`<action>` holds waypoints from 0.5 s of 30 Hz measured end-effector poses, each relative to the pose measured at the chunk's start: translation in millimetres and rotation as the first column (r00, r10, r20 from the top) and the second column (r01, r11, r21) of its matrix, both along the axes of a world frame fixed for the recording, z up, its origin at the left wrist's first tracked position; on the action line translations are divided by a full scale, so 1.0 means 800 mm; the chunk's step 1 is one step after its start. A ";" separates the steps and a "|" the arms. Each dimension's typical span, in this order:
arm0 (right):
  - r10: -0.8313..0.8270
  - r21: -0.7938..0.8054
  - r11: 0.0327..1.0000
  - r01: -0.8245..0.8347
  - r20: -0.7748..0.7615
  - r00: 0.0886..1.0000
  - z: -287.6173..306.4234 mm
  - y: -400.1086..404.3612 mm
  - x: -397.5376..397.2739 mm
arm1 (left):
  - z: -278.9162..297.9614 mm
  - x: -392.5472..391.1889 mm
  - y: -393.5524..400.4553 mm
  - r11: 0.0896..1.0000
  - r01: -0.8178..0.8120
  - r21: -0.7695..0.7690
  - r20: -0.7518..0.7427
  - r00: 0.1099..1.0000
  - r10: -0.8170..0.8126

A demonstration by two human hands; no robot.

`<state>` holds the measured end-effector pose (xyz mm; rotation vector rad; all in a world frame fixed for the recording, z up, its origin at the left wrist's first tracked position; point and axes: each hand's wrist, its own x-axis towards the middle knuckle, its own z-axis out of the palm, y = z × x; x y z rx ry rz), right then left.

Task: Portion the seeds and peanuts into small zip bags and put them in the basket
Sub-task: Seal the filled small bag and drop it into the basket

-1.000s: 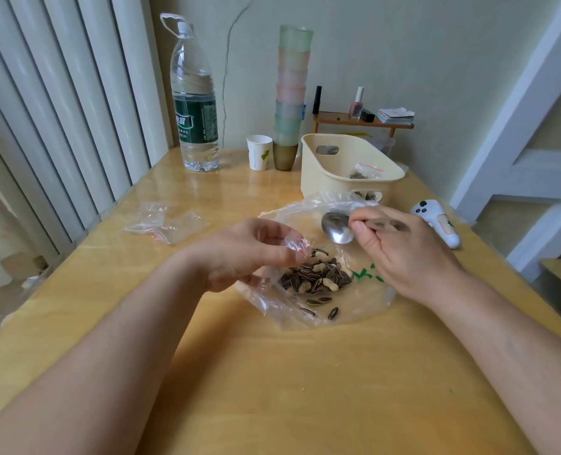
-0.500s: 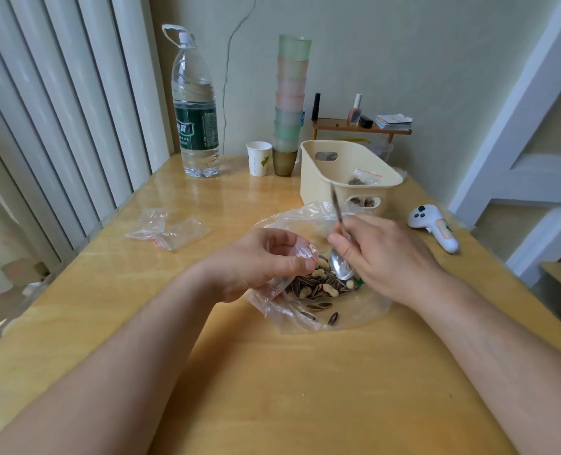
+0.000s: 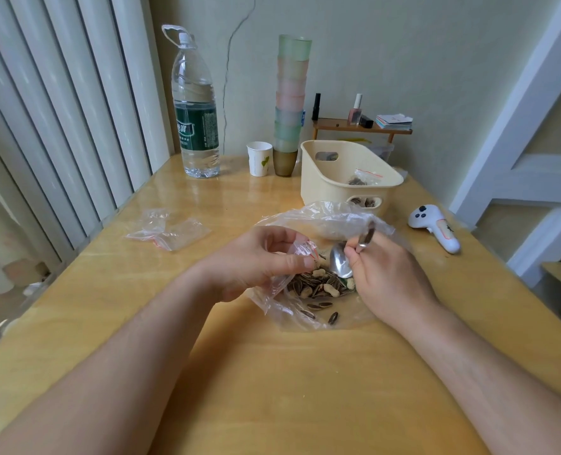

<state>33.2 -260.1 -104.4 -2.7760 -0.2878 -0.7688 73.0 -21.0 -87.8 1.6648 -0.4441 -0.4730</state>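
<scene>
A pile of striped seeds and peanuts (image 3: 318, 285) lies on a large clear plastic bag (image 3: 325, 218) in the middle of the table. My left hand (image 3: 256, 261) pinches a small zip bag (image 3: 300, 252) with a red strip just above the pile's left edge. My right hand (image 3: 384, 274) grips a metal spoon (image 3: 341, 262) by its handle, bowl tilted down against the seeds. The cream basket (image 3: 321, 182) stands behind, holding a filled zip bag (image 3: 362, 178).
Several empty zip bags (image 3: 167, 229) lie at the left. A large water bottle (image 3: 195, 103), a paper cup (image 3: 258, 158) and a stack of coloured cups (image 3: 290, 103) stand at the back. A white controller (image 3: 436, 229) lies at the right near the table edge.
My right hand brought the spoon from level above the bag down into the seed pile, then tilted its handle back. My left hand stays holding the small bag beside the pile.
</scene>
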 end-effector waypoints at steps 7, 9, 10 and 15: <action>0.004 0.269 0.963 0.007 -0.037 0.999 -0.005 0.032 -0.006 | -0.009 -0.001 -0.018 0.979 -0.135 -0.152 -0.096 0.988 0.121; -0.042 0.364 0.928 0.082 -0.118 0.992 -0.003 0.035 -0.001 | -0.010 0.000 -0.020 0.966 -0.131 -0.225 -0.141 0.985 0.100; -0.052 0.409 0.905 0.115 -0.163 0.985 -0.003 0.036 0.002 | -0.008 0.000 -0.019 0.960 -0.129 -0.249 -0.158 0.983 0.091; -0.074 0.473 0.866 0.161 -0.198 0.977 0.007 0.030 0.006 | 0.005 -0.005 -0.013 0.980 -0.135 -0.144 -0.071 0.989 0.126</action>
